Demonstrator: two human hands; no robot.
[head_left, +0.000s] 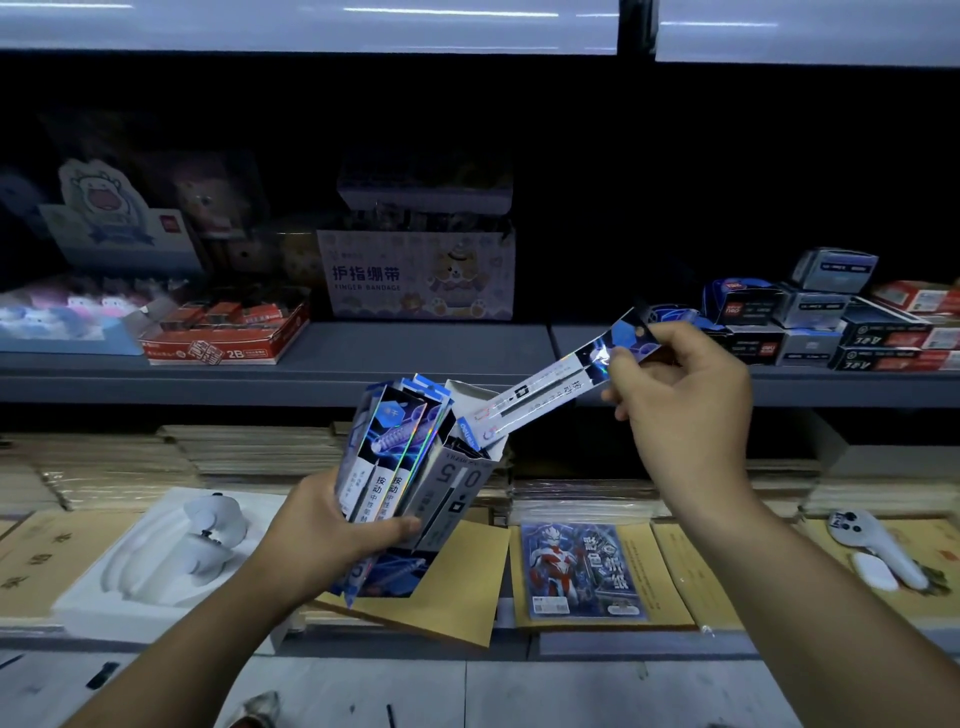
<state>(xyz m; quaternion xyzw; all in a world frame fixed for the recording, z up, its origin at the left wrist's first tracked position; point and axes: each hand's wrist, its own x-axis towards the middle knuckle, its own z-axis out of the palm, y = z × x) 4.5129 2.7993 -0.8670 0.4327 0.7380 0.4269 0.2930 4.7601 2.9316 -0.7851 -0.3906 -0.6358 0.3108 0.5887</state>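
Observation:
My left hand (332, 530) grips a bundle of several blue-and-white pen packets (387, 457) together with an open grey-white carton marked "0.5" (457, 488), held upright in front of the shelves. My right hand (685, 384) pinches the top end of one long pen packet (550, 395). That packet slants down to the left, its lower end inside the carton's open top.
A grey shelf (415, 353) behind holds a red 2B pencil box (223, 332), a finger bandage box (415, 275) and stacked small boxes (831, 317) at right. Below lie stacks of notebooks (249, 452), a white tray (156, 561), a hero card pack (576, 571) and a white gadget (878, 556).

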